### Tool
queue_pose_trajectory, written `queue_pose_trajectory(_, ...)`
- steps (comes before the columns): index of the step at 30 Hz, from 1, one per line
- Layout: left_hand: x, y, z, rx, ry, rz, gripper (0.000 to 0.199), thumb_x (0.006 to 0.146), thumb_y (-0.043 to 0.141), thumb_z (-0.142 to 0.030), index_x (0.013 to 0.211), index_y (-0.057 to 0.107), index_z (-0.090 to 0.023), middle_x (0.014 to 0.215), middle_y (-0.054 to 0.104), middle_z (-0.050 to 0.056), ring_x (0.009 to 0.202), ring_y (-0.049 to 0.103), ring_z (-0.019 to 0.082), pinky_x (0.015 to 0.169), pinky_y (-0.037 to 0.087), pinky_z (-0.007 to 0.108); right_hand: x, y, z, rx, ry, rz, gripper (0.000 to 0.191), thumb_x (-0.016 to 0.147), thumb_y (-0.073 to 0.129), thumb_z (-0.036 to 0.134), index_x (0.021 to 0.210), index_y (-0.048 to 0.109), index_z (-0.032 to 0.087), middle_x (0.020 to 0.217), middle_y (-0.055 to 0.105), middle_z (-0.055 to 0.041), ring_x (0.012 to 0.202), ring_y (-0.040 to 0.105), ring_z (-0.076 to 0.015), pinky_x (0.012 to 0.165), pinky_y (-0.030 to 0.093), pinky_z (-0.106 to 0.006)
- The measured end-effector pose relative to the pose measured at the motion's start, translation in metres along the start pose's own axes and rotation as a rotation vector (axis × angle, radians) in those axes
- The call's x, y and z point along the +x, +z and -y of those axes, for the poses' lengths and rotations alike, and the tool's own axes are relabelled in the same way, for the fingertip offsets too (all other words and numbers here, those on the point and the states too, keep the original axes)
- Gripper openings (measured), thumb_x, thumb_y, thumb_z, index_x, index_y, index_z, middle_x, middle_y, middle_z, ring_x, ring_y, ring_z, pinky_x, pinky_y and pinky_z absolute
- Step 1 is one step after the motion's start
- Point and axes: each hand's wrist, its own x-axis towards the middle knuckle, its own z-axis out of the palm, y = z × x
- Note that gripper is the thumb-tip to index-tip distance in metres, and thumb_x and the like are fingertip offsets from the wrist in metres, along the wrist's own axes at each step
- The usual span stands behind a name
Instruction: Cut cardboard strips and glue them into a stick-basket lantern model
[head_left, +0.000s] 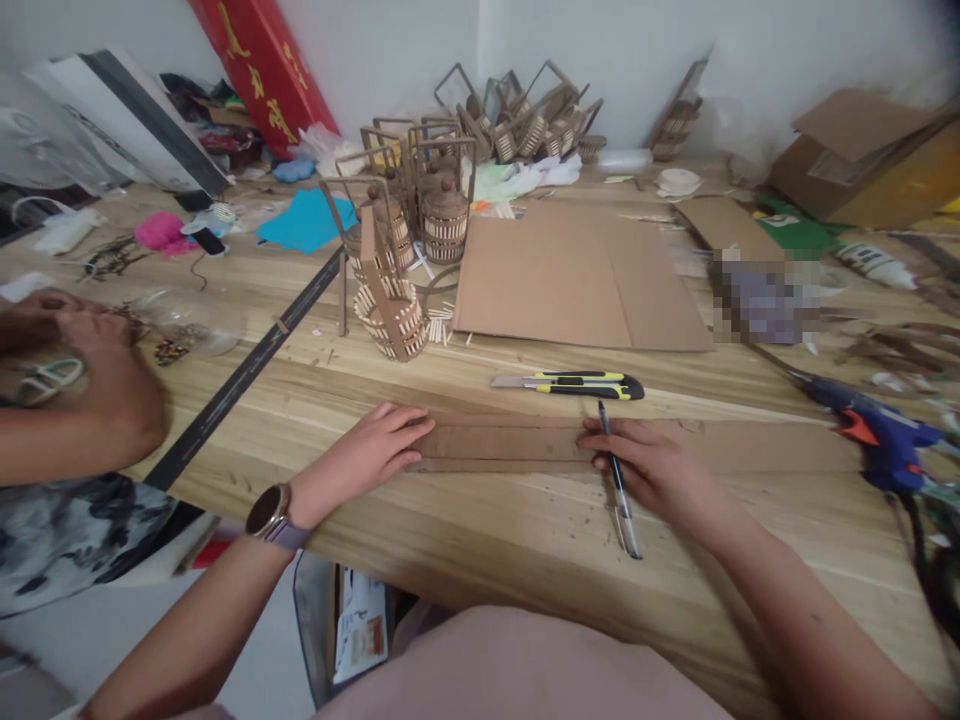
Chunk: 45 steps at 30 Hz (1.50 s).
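A long cardboard strip [510, 443] lies crosswise on the table before me. On its left end rest the outstretched fingers of my left hand [382, 445], slightly apart and gripping nothing. My right hand [645, 465] lies over the strip farther right, with a clear-barrelled pen [619, 500] held between its fingers, dark tip pointing away from me. Just beyond the strip is a yellow-and-black utility knife [585, 385], its blade out to the left. A narrower cardboard piece seems to lie on the strip between my hands; its edges are hard to separate.
Small woven baskets [390, 315] with tall handles stand beyond my left hand, near a cardboard sheet [555, 280]. A blue glue gun [885, 430] lies right. A long black ruler [255, 360] lies left, beside another person's arm [82, 420]. A cardboard box [862, 160] sits back right.
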Motion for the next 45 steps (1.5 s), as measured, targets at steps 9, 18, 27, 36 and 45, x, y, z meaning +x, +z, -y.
queue_pose_trajectory(9, 0.000, 0.001, -0.003, 0.038, -0.003, -0.014, 0.040, 0.101, 0.049, -0.033, 0.138, 0.056, -0.021, 0.137, 0.058, 0.012, 0.117, 0.052, 0.026, 0.101, 0.047, 0.044, -0.004, 0.004, -0.004, 0.007, -0.009, -0.023, 0.027, 0.094, 0.050, 0.022, 0.109, 0.072, 0.027, 0.117, 0.073, -0.0089, 0.105, 0.070, -0.0253, 0.086, 0.060, -0.040)
queue_pose_trajectory(18, -0.002, 0.002, -0.009, 0.082, -0.009, -0.023, 0.040, 0.100, 0.050, -0.030, 0.138, 0.055, -0.019, 0.138, 0.057, 0.013, 0.118, 0.052, 0.026, 0.102, 0.048, 0.045, -0.005, 0.007, -0.007, 0.005, -0.035, -0.050, 0.029, 0.094, 0.049, 0.021, 0.108, 0.072, 0.028, 0.117, 0.073, -0.0088, 0.103, 0.071, -0.0267, 0.084, 0.061, -0.041)
queue_pose_trajectory(27, -0.002, 0.003, -0.008, 0.104, 0.016, -0.043, 0.040, 0.101, 0.047, -0.032, 0.138, 0.056, -0.018, 0.136, 0.059, 0.013, 0.117, 0.053, 0.027, 0.102, 0.048, 0.045, -0.001, -0.001, 0.003, -0.034, -0.011, -0.006, 0.026, 0.095, 0.048, 0.023, 0.106, 0.072, 0.025, 0.115, 0.074, -0.0107, 0.101, 0.071, -0.0259, 0.083, 0.062, -0.040)
queue_pose_trajectory(36, -0.001, 0.001, -0.010, 0.174, 0.023, -0.024, 0.040, 0.101, 0.047, -0.032, 0.136, 0.056, -0.014, 0.136, 0.059, 0.013, 0.116, 0.052, 0.027, 0.102, 0.048, 0.043, 0.001, -0.005, 0.006, -0.044, -0.023, 0.008, 0.026, 0.095, 0.048, 0.021, 0.105, 0.072, 0.024, 0.116, 0.073, -0.0111, 0.102, 0.072, -0.0255, 0.085, 0.061, -0.041)
queue_pose_trajectory(45, -0.002, 0.003, -0.008, 0.167, 0.029, -0.049, 0.040, 0.102, 0.046, -0.034, 0.137, 0.055, -0.018, 0.136, 0.059, 0.012, 0.116, 0.053, 0.026, 0.100, 0.049, 0.044, 0.002, -0.005, 0.006, -0.084, -0.076, -0.029, 0.028, 0.096, 0.046, 0.020, 0.104, 0.072, 0.020, 0.112, 0.074, -0.0137, 0.098, 0.073, -0.0252, 0.081, 0.062, -0.038)
